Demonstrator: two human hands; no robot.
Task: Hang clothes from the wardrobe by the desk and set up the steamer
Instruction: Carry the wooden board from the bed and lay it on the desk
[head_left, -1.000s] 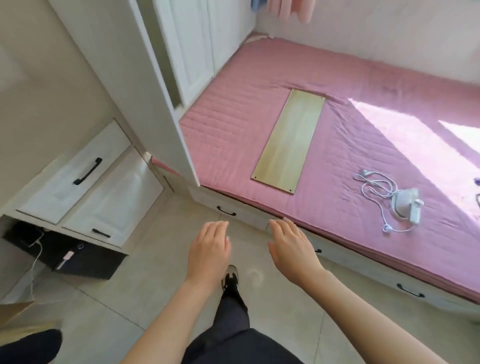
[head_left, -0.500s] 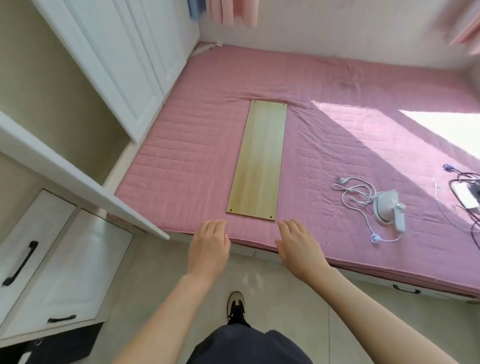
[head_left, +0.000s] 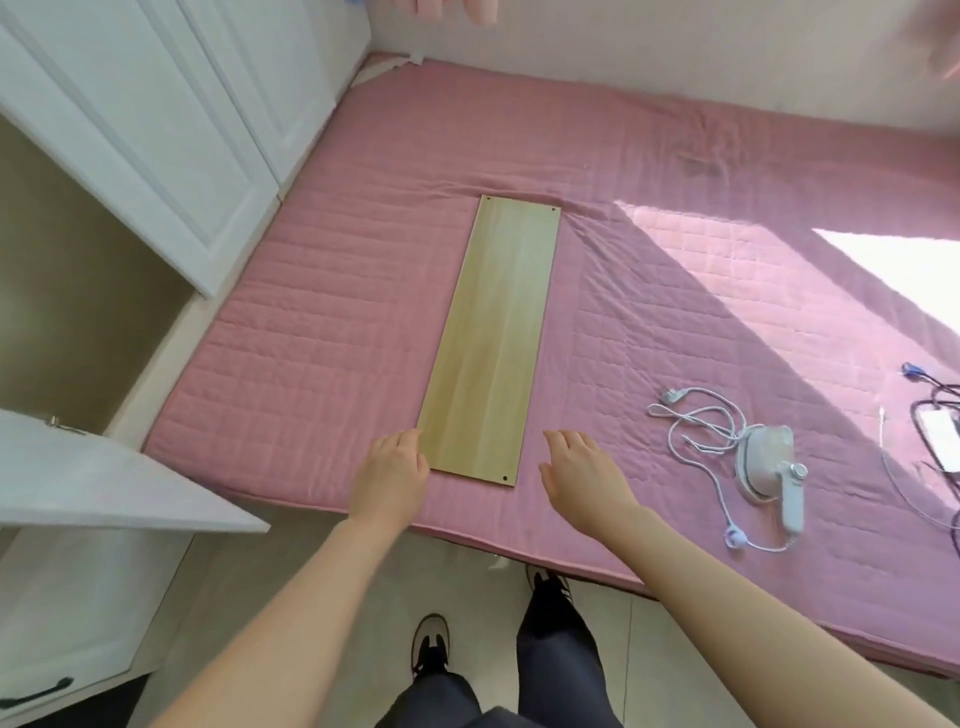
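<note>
The pink quilted bed (head_left: 649, 171) fills most of the view, with white wardrobe doors (head_left: 171, 119) along its left side and one door swung open (head_left: 104, 483) at the lower left; what hangs inside the wardrobe cannot be seen from here, so the clothes are out of view. A long wooden board (head_left: 493, 338) lies flat along the middle of the bed. The left hand (head_left: 392, 475) hovers at the board's near left corner, its grip loosely spread and empty; whether it touches the edge cannot be told. The right hand (head_left: 584, 475) hangs just beside the near right corner, fingers likewise parted and holding nothing. The step in hand looks like taking up the board: best caught by both long edges near the end and lifted level, so it does not drag the quilt. The steamer (head_left: 769, 462) lies on its side to the right, well apart, its white cord (head_left: 696, 431) loosely coiled beside it and not plugged in.
</note>
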